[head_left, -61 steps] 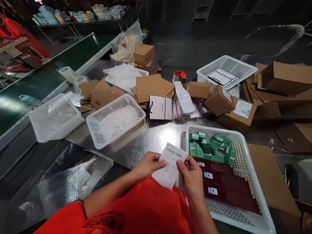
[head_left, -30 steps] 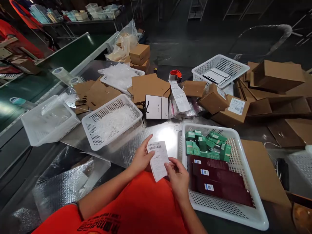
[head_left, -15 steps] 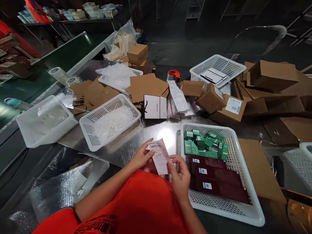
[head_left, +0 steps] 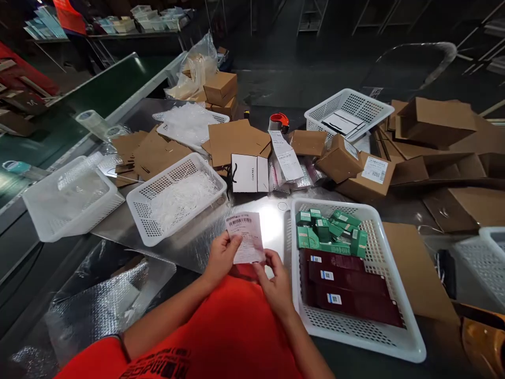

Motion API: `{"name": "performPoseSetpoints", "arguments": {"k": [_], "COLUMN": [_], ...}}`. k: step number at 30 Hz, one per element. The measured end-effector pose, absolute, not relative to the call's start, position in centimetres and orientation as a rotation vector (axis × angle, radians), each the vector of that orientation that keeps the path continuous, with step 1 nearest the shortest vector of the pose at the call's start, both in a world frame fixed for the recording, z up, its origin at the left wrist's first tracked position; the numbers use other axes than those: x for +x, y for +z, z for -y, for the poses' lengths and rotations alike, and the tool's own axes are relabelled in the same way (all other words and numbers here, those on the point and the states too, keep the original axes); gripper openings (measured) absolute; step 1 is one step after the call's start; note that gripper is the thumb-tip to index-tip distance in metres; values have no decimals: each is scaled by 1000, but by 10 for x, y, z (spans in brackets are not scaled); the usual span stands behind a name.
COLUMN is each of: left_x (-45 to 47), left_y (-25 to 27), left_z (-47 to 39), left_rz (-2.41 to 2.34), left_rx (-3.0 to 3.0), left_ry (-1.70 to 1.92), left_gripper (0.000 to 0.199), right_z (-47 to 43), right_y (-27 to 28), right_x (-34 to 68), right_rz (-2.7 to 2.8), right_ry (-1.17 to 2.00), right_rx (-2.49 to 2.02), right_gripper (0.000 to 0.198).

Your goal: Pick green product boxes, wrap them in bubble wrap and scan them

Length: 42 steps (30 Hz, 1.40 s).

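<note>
Between my two hands is a printed paper slip point(head_left: 248, 239) with a barcode along its top, held up over the metal table. My left hand point(head_left: 221, 257) pinches its left edge, thumb on the front. The lower right corner is pinched by my right hand point(head_left: 274, 279). Just right of that hand stands a white plastic basket point(head_left: 402, 295). Small green boxes point(head_left: 329, 230) lie in its far part, and long dark red boxes point(head_left: 351, 287) with white-and-blue labels lie nearer me.
Beyond my hands stand a white paper bag point(head_left: 249, 173), a printed label strip point(head_left: 286, 155) and an orange tape dispenser point(head_left: 279, 121). Left is a basket of white shredded filler point(head_left: 181, 200). Cardboard boxes point(head_left: 437, 123) pile up at right. A green conveyor point(head_left: 110, 84) runs at far left.
The slip has turned more upright and moved slightly left and up. My left hand now grips its left edge lower down, fingers more curled; my right hand has shifted left.
</note>
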<state>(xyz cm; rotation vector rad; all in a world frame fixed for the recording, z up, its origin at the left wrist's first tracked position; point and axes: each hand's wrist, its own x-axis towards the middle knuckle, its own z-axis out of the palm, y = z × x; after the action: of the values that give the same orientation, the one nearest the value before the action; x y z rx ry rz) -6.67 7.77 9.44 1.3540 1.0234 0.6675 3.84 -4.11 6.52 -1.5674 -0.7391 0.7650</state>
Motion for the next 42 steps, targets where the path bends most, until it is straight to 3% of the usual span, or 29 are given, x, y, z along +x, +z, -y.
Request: {"name": "performPoseSetpoints", "arguments": {"k": [5,10,18,21,23,29,34,38,42], "left_x": [-66,-64,-89,-96,-96,-91,-91,-95,-107], "left_y": [96,95,89,88,87,80,77,77,74], "left_z": [-84,-80,-112,-121,-121,-108,-106,-105,-106], "left_rz": [-962,-938,-1179,-1239,-1279,-1249,-1254,-1260,-1276], "left_rx": [1033,1184,1113,1024,972,951,984,981,978], "left_ry": [677,408,690,744,765,673,652,657,645], "left_gripper": [48,38,48,54,57,55,56,56,52], "right_z": [39,42,159,204,219,209,133,54,15], "right_y": [69,66,27,7,-3,-2,17,15,-3], "right_x": [35,40,120,132,132,147,171,181,191], "right_rz": [765,695,685,538,558,664,1005,1241,1144], "right_ry": [801,773,-177,-319,-193,137,113,486,641], "right_rx": [-1619,-1636,-2325,-2604,-2762,-3108,-2910,-2897,-2993], "right_gripper": [25,29,50,69,72,53,38,44,47]}}
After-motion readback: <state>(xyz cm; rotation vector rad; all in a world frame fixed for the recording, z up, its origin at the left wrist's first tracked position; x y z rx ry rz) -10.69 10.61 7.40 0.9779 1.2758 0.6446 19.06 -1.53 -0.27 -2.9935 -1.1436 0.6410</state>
